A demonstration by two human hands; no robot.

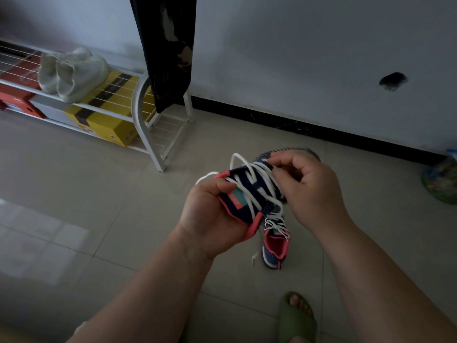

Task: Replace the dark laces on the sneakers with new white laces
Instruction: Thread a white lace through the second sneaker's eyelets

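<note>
two sneakers [249,194], two hands [210,219], two boxes [103,120]

Both forearms are bare from the lower edge of the view up to the wrists, with no sleeves showing. The left hand [210,219] and the right hand [311,191] carry no rings, watch, bracelets or gloves. One foot shows at the bottom of the view, wearing an olive-green open-toed slide sandal [298,320] with a wide, smooth strap, toes uncovered.
</note>
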